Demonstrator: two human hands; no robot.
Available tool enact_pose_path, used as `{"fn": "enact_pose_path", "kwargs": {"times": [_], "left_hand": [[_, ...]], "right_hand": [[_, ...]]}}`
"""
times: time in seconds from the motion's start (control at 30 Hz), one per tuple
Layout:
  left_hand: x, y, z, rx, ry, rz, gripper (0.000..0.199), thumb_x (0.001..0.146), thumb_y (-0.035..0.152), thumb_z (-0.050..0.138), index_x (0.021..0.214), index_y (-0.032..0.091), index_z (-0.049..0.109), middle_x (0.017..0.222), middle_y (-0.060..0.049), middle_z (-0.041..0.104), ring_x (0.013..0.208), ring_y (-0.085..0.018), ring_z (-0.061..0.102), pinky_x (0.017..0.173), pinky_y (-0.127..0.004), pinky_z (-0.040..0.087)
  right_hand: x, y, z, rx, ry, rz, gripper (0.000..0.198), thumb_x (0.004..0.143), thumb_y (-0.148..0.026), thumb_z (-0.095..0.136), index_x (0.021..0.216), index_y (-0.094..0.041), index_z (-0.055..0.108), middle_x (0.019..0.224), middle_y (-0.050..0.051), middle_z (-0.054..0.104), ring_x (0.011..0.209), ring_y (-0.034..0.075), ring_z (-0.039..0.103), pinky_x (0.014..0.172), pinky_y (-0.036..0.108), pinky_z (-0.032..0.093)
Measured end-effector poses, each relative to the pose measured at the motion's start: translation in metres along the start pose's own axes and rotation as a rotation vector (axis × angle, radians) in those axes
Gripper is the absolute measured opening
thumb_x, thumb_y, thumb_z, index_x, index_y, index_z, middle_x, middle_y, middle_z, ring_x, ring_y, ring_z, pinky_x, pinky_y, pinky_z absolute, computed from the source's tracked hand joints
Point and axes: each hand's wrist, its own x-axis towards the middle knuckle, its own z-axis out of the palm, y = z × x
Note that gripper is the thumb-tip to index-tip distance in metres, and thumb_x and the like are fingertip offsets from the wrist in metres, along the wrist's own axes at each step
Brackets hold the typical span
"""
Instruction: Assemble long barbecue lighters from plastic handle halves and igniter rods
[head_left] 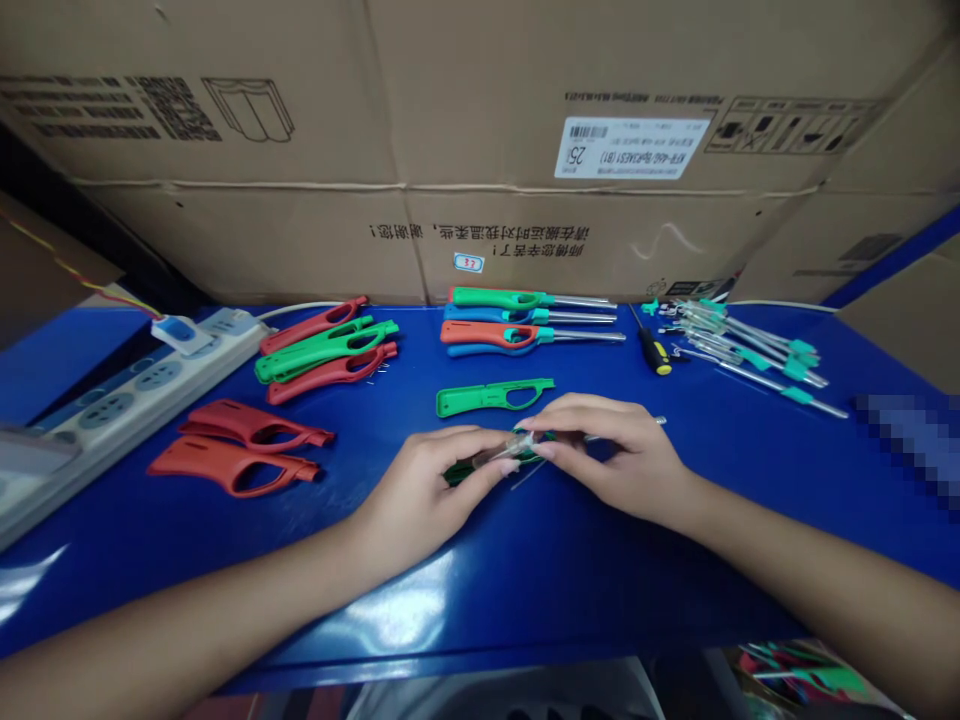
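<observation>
My left hand (431,480) is closed around a partly assembled stick lighter (491,455). A clear, smoky tank shows between thumb and fingers, with green casing beneath it. The fingertips of my right hand (630,445) pinch the lighter's front end, touching a small whitish part at the tank's tip. Part of a metal rod sticks out beyond my right fingers. A thin tube or wire hangs below the lighter. Just behind my hands lies a green casing half (491,397), hollow side up. My fingers hide most of the lighter's middle.
Red and green casing halves (322,350) lie at left, with orange-red ones (236,470) nearer, beside a power strip (157,375). Assembled lighters (495,333) lie at the back. Rod assemblies (750,350) and a screwdriver (654,350) are at right. A cardboard box (480,130) stands behind.
</observation>
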Motion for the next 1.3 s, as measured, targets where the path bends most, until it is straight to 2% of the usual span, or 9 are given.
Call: {"fn": "enact_pose_path", "kwargs": {"times": [0.1, 0.27, 0.37, 0.47, 0.53, 0.83, 1.0, 1.13, 1.3], "left_hand": [[0.000, 0.001, 0.001, -0.010, -0.037, -0.038, 0.013, 0.100, 0.026, 0.058, 0.102, 0.020, 0.070, 0.098, 0.000, 0.073, 0.088, -0.014, 0.066, 0.079, -0.023, 0.050], [0.003, 0.003, -0.001, -0.043, -0.030, -0.116, 0.019, 0.104, 0.031, 0.048, 0.106, 0.019, 0.063, 0.096, -0.001, 0.067, 0.087, -0.014, 0.060, 0.079, -0.026, 0.046], [0.004, 0.003, -0.003, -0.067, -0.011, -0.174, 0.023, 0.106, 0.035, 0.043, 0.103, 0.020, 0.060, 0.092, 0.000, 0.062, 0.084, -0.014, 0.055, 0.077, -0.026, 0.044], [0.002, 0.001, -0.004, -0.067, -0.043, -0.227, 0.018, 0.104, 0.038, 0.046, 0.108, 0.022, 0.055, 0.089, 0.002, 0.059, 0.079, -0.014, 0.053, 0.072, -0.026, 0.043], [0.000, 0.000, -0.004, -0.043, -0.062, -0.240, 0.015, 0.103, 0.035, 0.049, 0.111, 0.022, 0.049, 0.087, 0.003, 0.057, 0.076, -0.013, 0.053, 0.070, -0.026, 0.042], [0.003, -0.003, -0.002, -0.044, -0.028, -0.174, 0.013, 0.103, 0.032, 0.049, 0.098, 0.020, 0.050, 0.086, 0.002, 0.058, 0.076, -0.013, 0.054, 0.071, -0.026, 0.043], [0.005, -0.006, -0.002, -0.046, -0.022, -0.156, 0.015, 0.102, 0.032, 0.051, 0.100, 0.019, 0.058, 0.090, 0.000, 0.065, 0.080, -0.014, 0.059, 0.072, -0.025, 0.044], [0.006, -0.007, -0.002, -0.022, -0.028, -0.151, 0.017, 0.102, 0.032, 0.050, 0.102, 0.018, 0.060, 0.088, 0.000, 0.065, 0.076, -0.013, 0.058, 0.069, -0.024, 0.044], [0.007, -0.008, -0.002, -0.010, -0.037, -0.132, 0.017, 0.102, 0.031, 0.051, 0.102, 0.018, 0.062, 0.088, 0.000, 0.066, 0.076, -0.014, 0.059, 0.069, -0.024, 0.044]], "right_hand": [[-0.001, 0.000, 0.002, 0.006, -0.030, -0.064, 0.027, 0.092, -0.013, 0.065, 0.116, -0.022, 0.072, 0.102, 0.006, 0.071, 0.085, 0.013, 0.066, 0.071, 0.025, 0.054], [-0.003, 0.001, -0.002, -0.096, 0.020, 0.040, 0.027, 0.093, -0.014, 0.062, 0.119, -0.020, 0.066, 0.096, 0.003, 0.064, 0.068, 0.009, 0.054, 0.060, 0.023, 0.047], [-0.006, 0.002, -0.007, -0.251, -0.198, -0.058, 0.015, 0.093, -0.018, 0.060, 0.105, -0.021, 0.067, 0.100, 0.005, 0.063, 0.083, 0.014, 0.060, 0.071, 0.028, 0.050], [-0.009, 0.005, -0.008, -0.465, -0.479, -0.170, 0.018, 0.096, -0.027, 0.058, 0.112, -0.023, 0.066, 0.115, 0.008, 0.063, 0.097, 0.020, 0.061, 0.077, 0.033, 0.051], [-0.011, 0.009, -0.006, -0.513, -0.537, -0.170, 0.019, 0.099, -0.030, 0.054, 0.113, -0.023, 0.065, 0.120, 0.008, 0.062, 0.101, 0.020, 0.062, 0.078, 0.034, 0.051], [-0.009, 0.013, -0.005, -0.199, -0.391, 0.005, 0.011, 0.101, -0.026, 0.054, 0.098, -0.020, 0.063, 0.106, 0.005, 0.064, 0.086, 0.012, 0.062, 0.075, 0.025, 0.049], [-0.005, 0.017, -0.003, 0.076, -0.256, 0.340, 0.019, 0.096, -0.035, 0.061, 0.089, -0.017, 0.063, 0.065, -0.003, 0.056, 0.052, 0.006, 0.045, 0.048, 0.019, 0.037], [0.000, 0.022, -0.002, 0.343, -0.261, 0.615, 0.030, 0.090, -0.046, 0.067, 0.093, -0.016, 0.063, 0.057, -0.006, 0.051, 0.043, 0.005, 0.043, 0.038, 0.017, 0.035], [0.001, 0.021, -0.002, 0.359, -0.193, 0.564, 0.030, 0.087, -0.045, 0.071, 0.087, -0.015, 0.070, 0.071, -0.001, 0.059, 0.046, 0.005, 0.050, 0.037, 0.018, 0.041]]}}
